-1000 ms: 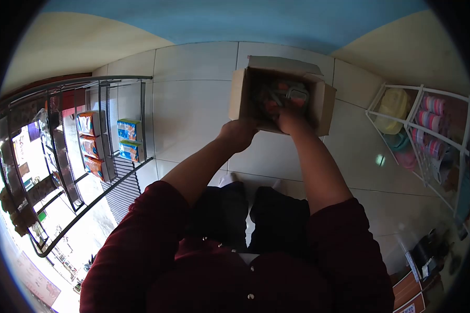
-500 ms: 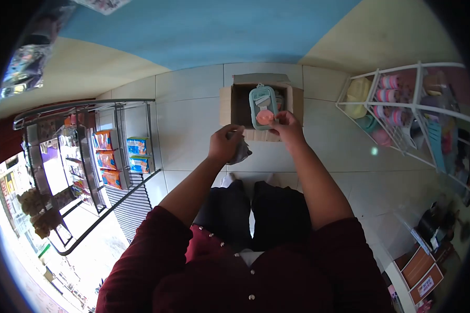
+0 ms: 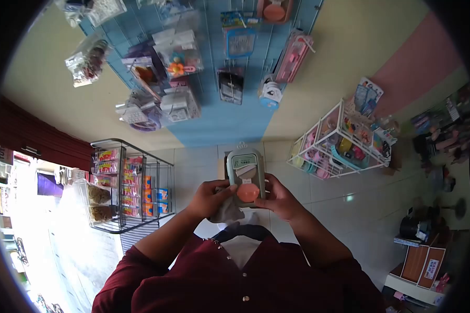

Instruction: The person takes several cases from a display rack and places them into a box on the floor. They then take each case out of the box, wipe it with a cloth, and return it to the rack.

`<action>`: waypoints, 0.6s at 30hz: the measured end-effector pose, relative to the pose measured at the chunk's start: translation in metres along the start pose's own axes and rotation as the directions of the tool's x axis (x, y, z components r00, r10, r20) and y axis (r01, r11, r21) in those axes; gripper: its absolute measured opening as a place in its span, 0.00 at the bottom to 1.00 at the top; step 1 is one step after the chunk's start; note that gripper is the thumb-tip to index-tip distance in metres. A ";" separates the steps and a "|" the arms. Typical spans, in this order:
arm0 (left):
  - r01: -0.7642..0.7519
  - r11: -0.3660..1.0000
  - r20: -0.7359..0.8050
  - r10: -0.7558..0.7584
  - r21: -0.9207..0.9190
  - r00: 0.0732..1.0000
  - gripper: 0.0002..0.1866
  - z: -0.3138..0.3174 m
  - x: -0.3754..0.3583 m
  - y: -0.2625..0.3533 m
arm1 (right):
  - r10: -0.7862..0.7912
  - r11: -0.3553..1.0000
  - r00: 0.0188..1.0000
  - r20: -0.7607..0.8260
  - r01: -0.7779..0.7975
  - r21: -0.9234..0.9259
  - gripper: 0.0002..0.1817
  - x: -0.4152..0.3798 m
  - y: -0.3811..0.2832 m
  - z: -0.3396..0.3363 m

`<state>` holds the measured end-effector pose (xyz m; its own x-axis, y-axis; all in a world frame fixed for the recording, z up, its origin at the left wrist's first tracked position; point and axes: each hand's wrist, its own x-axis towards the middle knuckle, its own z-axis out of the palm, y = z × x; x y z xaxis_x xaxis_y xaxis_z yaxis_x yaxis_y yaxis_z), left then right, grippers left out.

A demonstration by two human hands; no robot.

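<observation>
A pale green rounded case (image 3: 234, 156) with a hanging tab on top, a label and a round coral-pink part on its front is held upright before my chest. My right hand (image 3: 282, 201) grips its lower right edge, thumb on the front. A crumpled grey cloth (image 3: 227, 207) is bunched in my left hand (image 3: 210, 198), whose thumb lies against the case's left edge. Behind the case, a cardboard box (image 3: 221, 166) on the floor is mostly hidden.
Packaged goods hang on a blue wall grid (image 3: 209, 78) ahead, including a pink item (image 3: 274, 10) with a similar round part. A black wire rack (image 3: 159, 169) with packets stands at left, a white shelf rack (image 3: 344, 143) at right. Pale floor tiles (image 3: 324, 208) lie between them.
The view has tilted up, bringing the wall goods into sight. The case has come up from over the box, closer to me, and my left hand with the cloth now touches its side.
</observation>
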<state>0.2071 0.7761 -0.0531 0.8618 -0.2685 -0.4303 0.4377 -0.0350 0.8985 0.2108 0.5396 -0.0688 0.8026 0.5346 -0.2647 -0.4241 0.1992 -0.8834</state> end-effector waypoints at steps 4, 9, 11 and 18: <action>-0.140 0.982 0.108 0.127 0.127 0.986 0.18 0.008 -0.034 0.055 | -0.075 0.935 0.967 0.242 -0.017 0.355 0.50 -0.012 -0.048 0.030; -0.387 0.774 -0.057 0.475 0.501 0.878 0.18 0.025 -0.038 0.080 | -0.115 0.842 0.947 0.301 -0.068 0.536 0.52 -0.021 -0.078 0.048; -0.387 0.895 -0.327 0.441 0.220 0.835 0.18 0.020 -0.034 0.094 | -0.124 0.712 0.970 0.207 -0.058 0.700 0.46 -0.019 -0.098 0.053; -0.782 0.466 -0.582 0.525 -0.413 0.620 0.19 0.057 -0.038 0.170 | -0.153 0.788 0.896 0.418 -0.145 0.599 0.43 -0.013 -0.133 0.019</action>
<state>0.2340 0.7259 0.1211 0.9139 0.3756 0.1541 -0.3644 0.5914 0.7193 0.2489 0.5221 0.0590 0.6083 0.7915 0.0592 -0.7016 0.5711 -0.4261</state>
